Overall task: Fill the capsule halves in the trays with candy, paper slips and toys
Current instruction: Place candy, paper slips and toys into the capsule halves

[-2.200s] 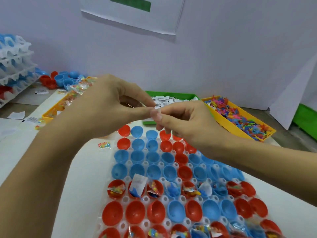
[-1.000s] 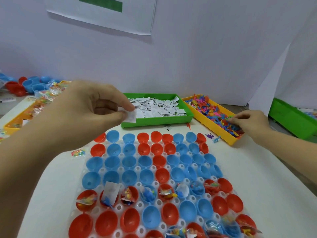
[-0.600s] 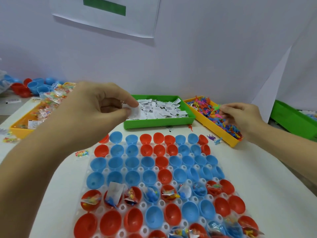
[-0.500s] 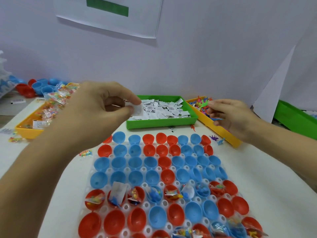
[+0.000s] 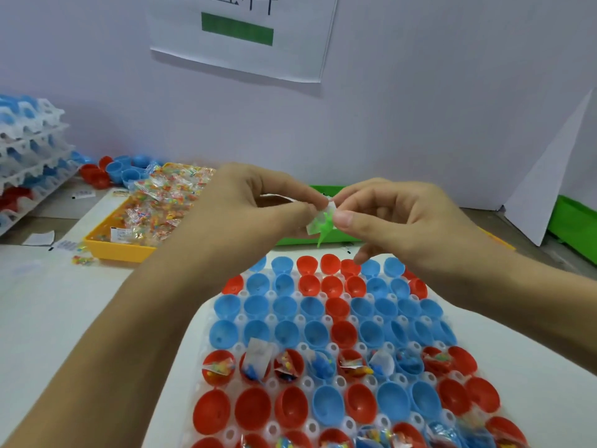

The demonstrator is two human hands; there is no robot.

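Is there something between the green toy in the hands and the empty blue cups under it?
Nothing visible. The toy and slip, pinched by both hands, hang above the far rows; the blue cups below lie open.

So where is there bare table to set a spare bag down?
Bare white table lies left of the capsule tray, in front of the yellow candy tray. A narrower strip runs along the capsule tray's right edge. Behind it is crowded: the green tray and both hands meet there.
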